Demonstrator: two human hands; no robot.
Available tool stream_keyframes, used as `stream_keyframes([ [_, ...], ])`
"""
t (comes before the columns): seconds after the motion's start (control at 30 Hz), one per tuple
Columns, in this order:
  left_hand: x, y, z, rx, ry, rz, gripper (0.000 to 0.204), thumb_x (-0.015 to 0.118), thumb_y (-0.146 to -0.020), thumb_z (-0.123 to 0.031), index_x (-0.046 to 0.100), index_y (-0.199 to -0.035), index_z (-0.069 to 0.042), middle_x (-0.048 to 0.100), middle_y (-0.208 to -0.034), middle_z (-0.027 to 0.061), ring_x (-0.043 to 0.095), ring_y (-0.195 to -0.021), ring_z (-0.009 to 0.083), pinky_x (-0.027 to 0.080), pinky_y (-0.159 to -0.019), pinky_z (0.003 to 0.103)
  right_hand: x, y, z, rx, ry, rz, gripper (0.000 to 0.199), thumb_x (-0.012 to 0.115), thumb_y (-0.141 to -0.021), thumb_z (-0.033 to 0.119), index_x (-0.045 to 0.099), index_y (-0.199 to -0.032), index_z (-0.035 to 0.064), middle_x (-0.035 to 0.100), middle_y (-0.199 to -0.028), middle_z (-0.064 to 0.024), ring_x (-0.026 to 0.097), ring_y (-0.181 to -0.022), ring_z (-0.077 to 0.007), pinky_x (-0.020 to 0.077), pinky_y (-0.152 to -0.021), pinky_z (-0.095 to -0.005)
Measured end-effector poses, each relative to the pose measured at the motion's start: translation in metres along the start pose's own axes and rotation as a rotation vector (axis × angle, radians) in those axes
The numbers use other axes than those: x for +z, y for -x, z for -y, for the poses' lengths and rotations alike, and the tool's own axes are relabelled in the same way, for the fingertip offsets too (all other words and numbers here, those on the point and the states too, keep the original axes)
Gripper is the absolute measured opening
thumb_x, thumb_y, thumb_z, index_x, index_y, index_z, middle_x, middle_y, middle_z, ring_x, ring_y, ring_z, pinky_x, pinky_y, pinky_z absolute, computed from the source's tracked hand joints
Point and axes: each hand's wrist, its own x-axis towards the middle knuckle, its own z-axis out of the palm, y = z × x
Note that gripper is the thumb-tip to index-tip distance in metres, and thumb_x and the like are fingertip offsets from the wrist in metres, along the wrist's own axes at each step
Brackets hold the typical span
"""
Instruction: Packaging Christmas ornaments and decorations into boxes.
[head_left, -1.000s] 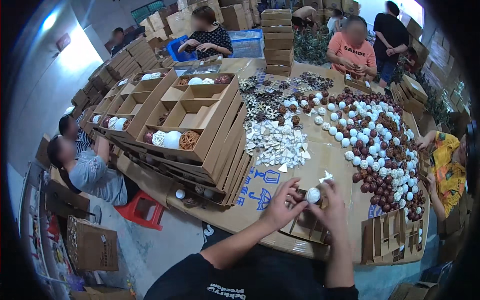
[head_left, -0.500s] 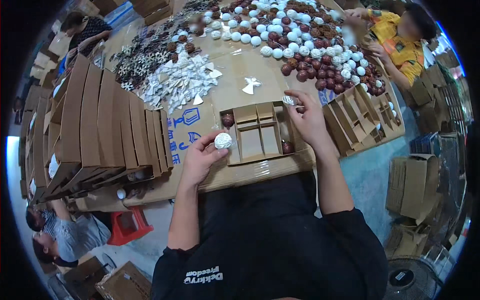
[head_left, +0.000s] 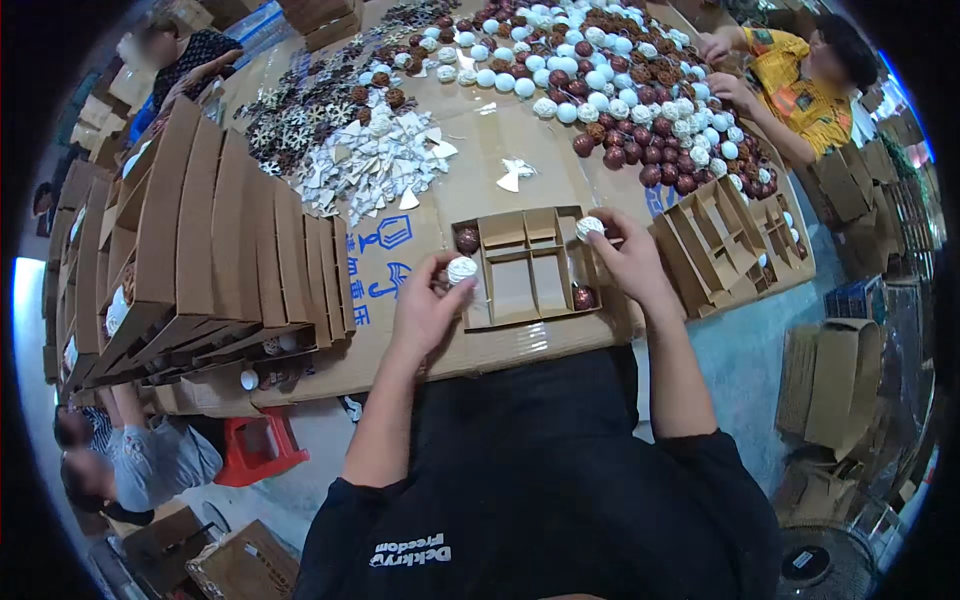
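A shallow cardboard box with dividers (head_left: 512,322) lies on the table in front of me. One dark red glittery ball (head_left: 467,239) sits in its far left compartment, and another red ball (head_left: 584,298) is in the near right one. My left hand (head_left: 431,305) pinches a white woven ball (head_left: 461,270) over the box's left side. At the far right corner, my right hand (head_left: 632,262) holds a second white woven ball (head_left: 589,229) between thumb and fingers. The middle compartments hold no balls.
Stacked divided boxes (head_left: 215,235) stand at left; more divider boxes (head_left: 705,245) lie at right. Beyond are white angel-shaped pieces (head_left: 375,160), snowflakes (head_left: 300,120) and a heap of red, white and brown balls (head_left: 650,150). A person in yellow (head_left: 800,85) works at the far right.
The right hand has come down and in toward the box's far right corner with its white ball. The left hand stays at the left side, still holding its ball. The view has shifted slightly.
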Motion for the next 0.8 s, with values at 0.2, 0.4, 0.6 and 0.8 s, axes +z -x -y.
stream_keyframes([
  [0.2,0.012,-0.011,0.014,0.374,-0.341,-0.063,0.036,0.073,-0.083,-0.003,0.066,-0.119,-0.004,0.068,-0.113,0.0192,0.062,-0.110,0.0421,0.050,-0.095,0.048,-0.005,0.007,-0.004,-0.245,0.391,0.093,0.039,0.067,-0.090,0.012,0.066,-0.127,0.0003,0.068,-0.118,-0.0219,0.066,-0.108,-0.0421,0.0529,-0.095,-0.0444],
  [0.4,0.021,-0.015,0.030,0.454,-0.692,-0.082,0.032,0.060,-0.092,-0.008,0.059,-0.124,-0.006,0.063,-0.117,0.0162,0.063,-0.105,0.0402,0.053,-0.091,0.048,0.006,0.016,0.027,-0.212,0.519,0.210,0.031,0.066,-0.088,0.010,0.068,-0.118,0.0012,0.068,-0.111,-0.0233,0.067,-0.097,-0.0427,0.0538,-0.087,-0.0483],
  [0.6,0.027,-0.017,0.031,0.421,-0.792,-0.103,0.038,0.056,-0.090,-0.002,0.052,-0.128,0.000,0.057,-0.117,0.0208,0.067,-0.099,0.0384,0.059,-0.074,0.050,0.003,0.006,0.031,-0.206,0.540,0.369,0.024,0.064,-0.090,0.010,0.070,-0.110,-0.0007,0.071,-0.105,-0.0256,0.070,-0.098,-0.0423,0.0550,-0.087,-0.0472],
  [0.8,0.024,-0.036,0.031,0.369,-0.620,0.077,0.049,0.066,-0.083,-0.004,0.049,-0.129,0.001,0.054,-0.124,0.0255,0.068,-0.087,0.0464,0.057,-0.076,0.053,0.015,0.023,0.037,-0.231,0.512,0.129,0.017,0.061,-0.095,0.010,0.066,-0.106,-0.0021,0.070,-0.100,-0.0245,0.068,-0.096,-0.0432,0.0530,-0.085,-0.0481],
])
